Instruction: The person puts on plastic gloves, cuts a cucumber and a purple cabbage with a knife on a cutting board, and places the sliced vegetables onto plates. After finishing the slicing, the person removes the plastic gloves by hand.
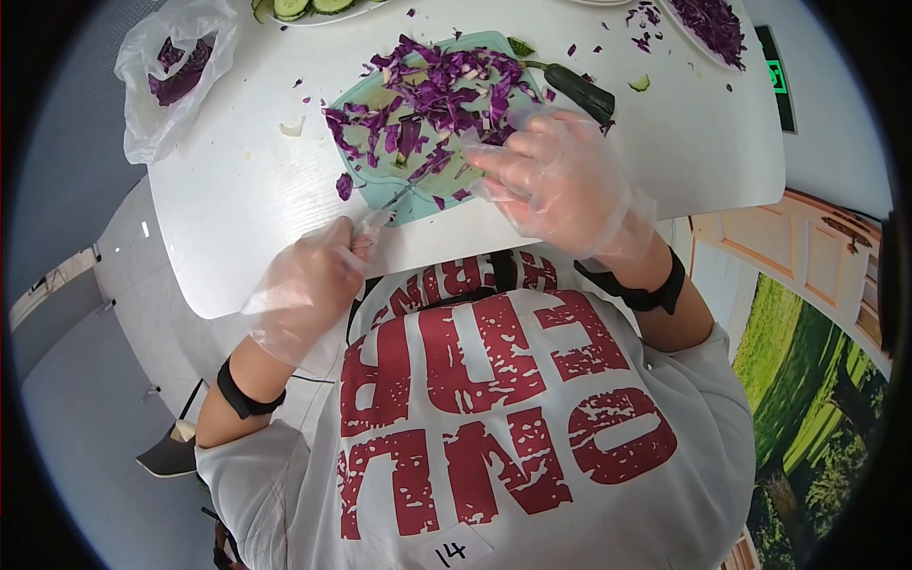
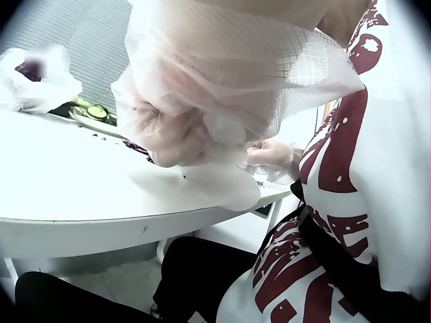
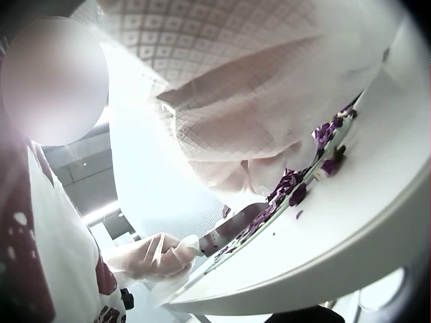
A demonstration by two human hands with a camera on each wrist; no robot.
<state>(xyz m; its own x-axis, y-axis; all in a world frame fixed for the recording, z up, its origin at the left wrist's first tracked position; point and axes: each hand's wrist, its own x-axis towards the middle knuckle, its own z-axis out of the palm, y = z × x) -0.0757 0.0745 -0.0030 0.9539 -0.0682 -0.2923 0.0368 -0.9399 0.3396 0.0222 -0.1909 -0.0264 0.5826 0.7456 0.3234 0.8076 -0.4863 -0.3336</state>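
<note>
My left hand (image 1: 318,280), in a clear plastic glove, grips the handle of a knife (image 3: 229,232) at the near left edge of the pale green cutting board (image 1: 380,195). The blade reaches in over the board, with purple bits stuck to it. Chopped purple cabbage (image 1: 442,90) covers much of the board. My gloved right hand (image 1: 560,176) is over the board's right side, its front fingers extended leftward by the cabbage and toward the blade. In the right wrist view those fingertips are close to the blade and the shreds.
A dark green zucchini piece (image 1: 579,92) lies at the board's right. A plate of shredded cabbage (image 1: 708,28) stands at the far right, a plate of green slices (image 1: 313,8) at the back. A plastic bag (image 1: 180,76) with cabbage sits at left. Scraps dot the white table (image 1: 247,190).
</note>
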